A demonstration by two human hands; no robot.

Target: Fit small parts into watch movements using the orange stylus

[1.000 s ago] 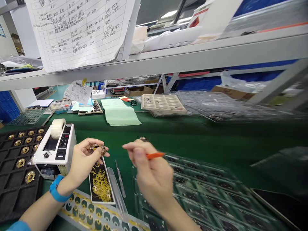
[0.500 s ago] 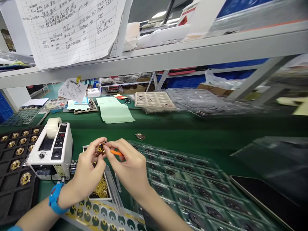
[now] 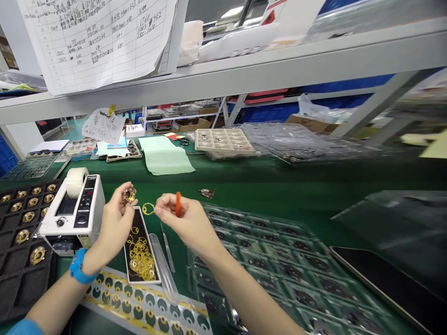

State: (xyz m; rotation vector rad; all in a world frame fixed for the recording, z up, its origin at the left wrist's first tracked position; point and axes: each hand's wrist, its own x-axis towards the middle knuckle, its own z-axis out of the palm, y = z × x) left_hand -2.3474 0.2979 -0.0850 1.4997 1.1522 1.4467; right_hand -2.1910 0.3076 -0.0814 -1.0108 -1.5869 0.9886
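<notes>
The left hand (image 3: pixel 115 223) pinches a round brass part (image 3: pixel 129 195); the right hand (image 3: pixel 188 223) holds a gold ring (image 3: pixel 148 209).

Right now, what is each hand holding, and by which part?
The left hand pinches a small round gold part by its rim. The right hand holds a thin yellow ring by its edge at the fingertips, with an orange tool gripped mid-shaft.
</notes>
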